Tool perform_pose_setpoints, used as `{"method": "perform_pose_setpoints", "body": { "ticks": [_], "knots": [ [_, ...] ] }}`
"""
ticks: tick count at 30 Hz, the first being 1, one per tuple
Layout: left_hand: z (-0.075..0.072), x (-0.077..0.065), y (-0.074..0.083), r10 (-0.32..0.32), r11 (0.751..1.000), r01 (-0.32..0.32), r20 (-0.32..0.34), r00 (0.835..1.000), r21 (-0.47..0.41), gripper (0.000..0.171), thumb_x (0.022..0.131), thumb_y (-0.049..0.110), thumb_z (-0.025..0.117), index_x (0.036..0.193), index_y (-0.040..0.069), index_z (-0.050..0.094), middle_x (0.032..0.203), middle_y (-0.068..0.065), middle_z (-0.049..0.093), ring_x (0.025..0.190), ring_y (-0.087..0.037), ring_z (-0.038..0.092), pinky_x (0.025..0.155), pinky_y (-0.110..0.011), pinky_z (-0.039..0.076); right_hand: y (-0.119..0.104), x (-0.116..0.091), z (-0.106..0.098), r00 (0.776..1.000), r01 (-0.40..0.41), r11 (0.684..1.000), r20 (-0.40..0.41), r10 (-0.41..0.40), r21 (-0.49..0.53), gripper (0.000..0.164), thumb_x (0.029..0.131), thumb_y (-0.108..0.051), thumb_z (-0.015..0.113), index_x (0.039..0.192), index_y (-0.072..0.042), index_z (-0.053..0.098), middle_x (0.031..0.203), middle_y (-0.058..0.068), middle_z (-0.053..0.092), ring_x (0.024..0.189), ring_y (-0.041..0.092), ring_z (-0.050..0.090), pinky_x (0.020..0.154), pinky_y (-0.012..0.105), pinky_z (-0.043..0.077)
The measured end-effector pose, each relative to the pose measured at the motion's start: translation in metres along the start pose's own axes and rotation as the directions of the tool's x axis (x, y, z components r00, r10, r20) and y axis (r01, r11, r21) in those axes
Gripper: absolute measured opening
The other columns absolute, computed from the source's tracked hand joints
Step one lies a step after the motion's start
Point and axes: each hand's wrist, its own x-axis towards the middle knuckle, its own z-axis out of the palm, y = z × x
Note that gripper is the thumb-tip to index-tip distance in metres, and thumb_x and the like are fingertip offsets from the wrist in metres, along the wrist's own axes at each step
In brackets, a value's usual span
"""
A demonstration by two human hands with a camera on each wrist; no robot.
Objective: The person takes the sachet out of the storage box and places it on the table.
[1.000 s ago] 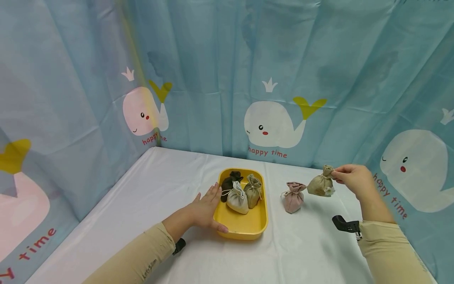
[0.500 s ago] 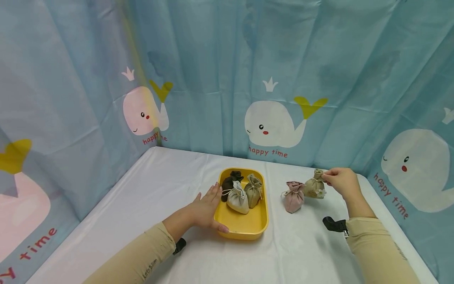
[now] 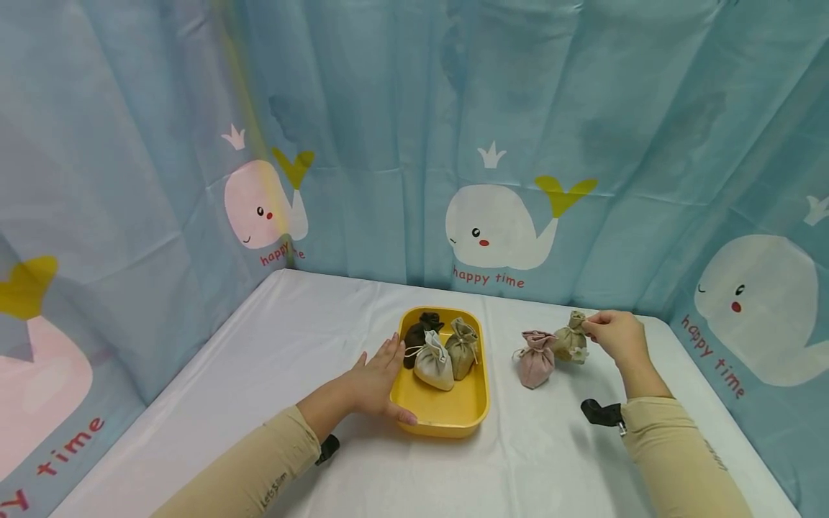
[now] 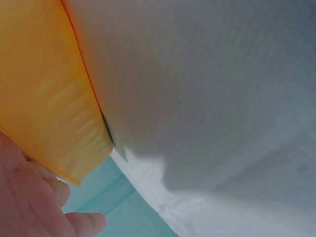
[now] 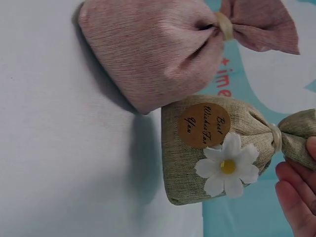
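My right hand (image 3: 615,334) pinches the gathered neck of a green-beige cloth drawstring pouch (image 5: 217,116), which carries a white fabric daisy (image 5: 227,166) and a round brown "Best Wishes For You" label (image 5: 204,125). Beside it, a pink drawstring pouch (image 3: 535,363) stands on the white cloth and partly overlaps it in the head view. My left hand (image 3: 372,381) lies with fingers extended against the left rim of a yellow tray (image 3: 447,428). Inside the tray sit a black pouch (image 3: 414,335), a cream pouch (image 3: 434,367) and an olive-beige pouch (image 3: 461,352).
A white cloth (image 3: 291,324) covers the table. Blue curtains (image 3: 388,144) printed with whales hang along the back and both sides. Black wrist cameras are strapped near both cuffs, the right camera (image 3: 601,413) hanging over the cloth.
My right hand has moved left and slightly down with the green-beige pouch, bringing it close behind the pink pouch. The left hand and the tray have stayed in place.
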Motion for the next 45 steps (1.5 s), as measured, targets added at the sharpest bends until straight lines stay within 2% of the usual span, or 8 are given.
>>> {"method": "perform_pose_setpoints", "body": {
  "ticks": [6, 13, 18, 23, 45],
  "knots": [
    [0.000, 0.000, 0.000, -0.005, 1.000, 0.005, 0.004, 1.000, -0.001, 0.135, 0.050, 0.088, 0.048, 0.147, 0.006, 0.000, 0.152, -0.010, -0.011, 0.140, -0.024, -0.004, 0.106, -0.057, 0.012, 0.004, -0.001, 0.008, 1.000, 0.017, 1.000, 0.008, -0.017, -0.011, 0.023, 0.088, -0.022, 0.059, 0.087, -0.002, 0.070, 0.077, 0.010, 0.067, 0.073, 0.022, 0.061, 0.059, 0.034, 0.046],
    [0.001, 0.000, -0.001, 0.000, 1.000, 0.000, -0.002, 1.000, -0.008, 0.134, 0.052, 0.086, 0.050, 0.147, 0.006, 0.000, 0.152, -0.011, -0.011, 0.140, -0.025, -0.003, 0.106, -0.057, 0.012, 0.007, -0.001, 0.011, 0.999, -0.018, 1.000, 0.035, 0.018, 0.016, 0.024, 0.089, -0.023, 0.058, 0.092, -0.002, 0.069, 0.084, 0.012, 0.068, 0.077, 0.024, 0.063, 0.066, 0.038, 0.048],
    [0.002, 0.000, -0.002, 0.008, 1.000, -0.008, -0.007, 1.000, -0.009, 0.133, 0.053, 0.086, 0.051, 0.147, 0.005, 0.001, 0.152, -0.011, -0.009, 0.140, -0.026, -0.002, 0.105, -0.058, 0.013, 0.007, -0.003, 0.008, 0.998, -0.019, 0.999, 0.064, 0.018, 0.026, 0.032, 0.089, -0.028, 0.059, 0.105, 0.000, 0.065, 0.098, 0.019, 0.066, 0.089, 0.032, 0.060, 0.067, 0.040, 0.047],
    [0.001, 0.000, -0.002, 0.011, 1.000, -0.011, -0.007, 1.000, -0.007, 0.134, 0.052, 0.086, 0.049, 0.147, 0.005, 0.001, 0.152, -0.012, -0.009, 0.140, -0.027, -0.001, 0.105, -0.058, 0.013, 0.004, -0.004, 0.004, 0.997, -0.015, 0.999, 0.083, 0.012, 0.034, 0.045, 0.088, -0.034, 0.060, 0.117, 0.000, 0.060, 0.114, 0.022, 0.060, 0.103, 0.040, 0.053, 0.076, 0.047, 0.046],
    [0.001, -0.002, -0.002, 0.023, 0.999, -0.023, -0.010, 1.000, -0.026, 0.134, 0.053, 0.086, 0.049, 0.147, 0.005, 0.000, 0.152, -0.012, -0.010, 0.140, -0.027, -0.002, 0.106, -0.057, 0.012, 0.008, -0.004, -0.005, 0.996, -0.013, 0.997, 0.088, 0.006, 0.079, 0.057, 0.086, -0.046, 0.057, 0.123, -0.003, 0.056, 0.121, 0.022, 0.056, 0.112, 0.043, 0.046, 0.084, 0.054, 0.042]
  ]
}}
